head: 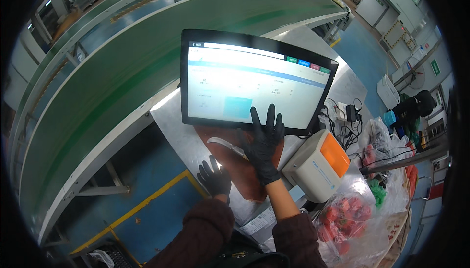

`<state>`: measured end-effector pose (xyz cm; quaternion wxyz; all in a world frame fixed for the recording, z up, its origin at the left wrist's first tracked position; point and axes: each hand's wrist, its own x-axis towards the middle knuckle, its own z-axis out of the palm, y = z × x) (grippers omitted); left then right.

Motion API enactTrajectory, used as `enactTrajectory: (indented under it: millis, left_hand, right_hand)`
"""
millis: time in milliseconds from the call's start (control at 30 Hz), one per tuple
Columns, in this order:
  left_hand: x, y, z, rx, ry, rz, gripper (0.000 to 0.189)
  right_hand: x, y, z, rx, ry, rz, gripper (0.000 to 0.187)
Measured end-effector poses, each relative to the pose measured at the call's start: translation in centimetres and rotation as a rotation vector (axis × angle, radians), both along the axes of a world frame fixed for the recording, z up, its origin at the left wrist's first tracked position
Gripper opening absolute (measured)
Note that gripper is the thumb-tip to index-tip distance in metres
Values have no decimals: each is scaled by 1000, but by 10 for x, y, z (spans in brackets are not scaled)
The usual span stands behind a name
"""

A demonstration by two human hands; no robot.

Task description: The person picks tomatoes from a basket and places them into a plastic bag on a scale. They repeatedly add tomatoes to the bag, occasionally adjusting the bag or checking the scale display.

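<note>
My right hand (262, 145), in a black glove, has its fingers spread over the lower edge of a touchscreen monitor (235, 84); whether a fingertip touches the glass I cannot tell. My left hand (216, 178), gloved too, is apart-fingered near the left edge of the metal table (176, 121) and holds nothing. Between the hands and the screen, a curved knife (224, 144) lies on a reddish-brown board or mat (235, 172), its handle end partly hidden by my right hand. A beige and orange label printer (317, 165) stands right of my right wrist.
Beyond the monitor curves a green conveyor belt (121, 58). Black cables and adapters (349, 121) lie right of the screen. Clear plastic bags, one with red items (345, 216), lie at the lower right. Printed labels (259, 222) sit below the printer. A metal bar (407, 159) crosses the right side.
</note>
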<state>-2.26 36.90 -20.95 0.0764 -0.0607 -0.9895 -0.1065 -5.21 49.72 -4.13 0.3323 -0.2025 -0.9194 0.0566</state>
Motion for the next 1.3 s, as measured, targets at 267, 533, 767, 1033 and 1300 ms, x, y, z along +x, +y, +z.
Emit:
enactTrajectory:
  millis: [267, 533, 767, 1033, 1300]
  left_hand:
    - [0, 0, -1, 17, -35, -6, 55]
    - [1, 2, -1, 79, -118, 13, 57]
    - [1, 2, -1, 20, -47, 4, 55]
    - [1, 3, -4, -32, -17, 0, 54]
    - [2, 3, -6, -13, -6, -4, 54]
  right_hand:
    - [20, 0, 13, -177, 199, 24, 63]
    - [22, 0, 18, -190, 226, 150, 57]
    - [10, -4, 4, -140, 186, 204, 57]
    - [11, 11, 1, -152, 268, -70, 55]
    - [37, 10, -10, -213, 349, -47, 50]
